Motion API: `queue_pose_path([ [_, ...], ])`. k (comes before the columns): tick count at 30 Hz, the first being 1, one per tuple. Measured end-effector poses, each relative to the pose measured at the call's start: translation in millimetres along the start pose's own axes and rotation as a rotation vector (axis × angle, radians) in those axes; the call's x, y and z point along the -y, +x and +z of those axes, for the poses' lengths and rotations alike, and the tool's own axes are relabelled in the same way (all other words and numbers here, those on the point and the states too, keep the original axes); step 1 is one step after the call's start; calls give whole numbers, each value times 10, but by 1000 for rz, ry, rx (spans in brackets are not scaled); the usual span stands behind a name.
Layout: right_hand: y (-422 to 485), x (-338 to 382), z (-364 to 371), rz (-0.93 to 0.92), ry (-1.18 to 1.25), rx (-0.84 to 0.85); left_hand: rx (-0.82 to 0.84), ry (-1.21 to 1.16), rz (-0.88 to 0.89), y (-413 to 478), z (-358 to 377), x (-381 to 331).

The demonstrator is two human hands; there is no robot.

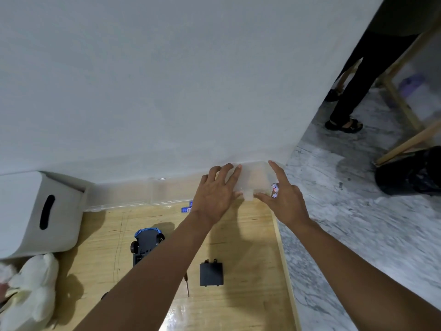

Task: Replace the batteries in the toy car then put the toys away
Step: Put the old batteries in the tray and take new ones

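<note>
A small clear plastic box [254,181] stands at the table's far right corner against the wall. My left hand [214,194] lies flat on its left side, fingers spread. My right hand [285,198] touches its right side and front latch while holding white batteries [275,189] between its fingers. The blue toy car [146,244] lies upside down at mid-table, partly hidden by my left forearm. Its dark battery cover [211,274] lies apart to the right, with a screwdriver [186,285] beside it. Blue batteries [186,209] lie near the wall.
A grey storage bin [35,211] stands at the left, with a white plush toy [31,292] in front of it. A long clear box [124,194] runs along the wall. The table's right edge [286,259] drops to a marble floor, where a person's legs [353,91] stand.
</note>
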State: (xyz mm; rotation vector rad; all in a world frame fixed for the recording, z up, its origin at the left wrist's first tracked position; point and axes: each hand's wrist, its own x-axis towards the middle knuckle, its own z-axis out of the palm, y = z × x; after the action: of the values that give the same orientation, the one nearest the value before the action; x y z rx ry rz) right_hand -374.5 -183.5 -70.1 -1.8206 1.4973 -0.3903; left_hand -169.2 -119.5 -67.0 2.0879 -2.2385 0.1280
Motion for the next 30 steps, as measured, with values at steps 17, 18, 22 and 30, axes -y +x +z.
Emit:
queue_pose_path([
  [17,-71,13,22,61,-11,5,-322,-682,-173,-198,-189,-79],
  [18,-73,14,21,61,-17,7,-306,-640,-144,-199,-171,-82],
  [22,-103,37,42,59,-39,32,-217,-491,-101,-206,-80,-29],
  [30,-122,98,-3,74,-98,74,-187,-260,-150,-221,13,33],
])
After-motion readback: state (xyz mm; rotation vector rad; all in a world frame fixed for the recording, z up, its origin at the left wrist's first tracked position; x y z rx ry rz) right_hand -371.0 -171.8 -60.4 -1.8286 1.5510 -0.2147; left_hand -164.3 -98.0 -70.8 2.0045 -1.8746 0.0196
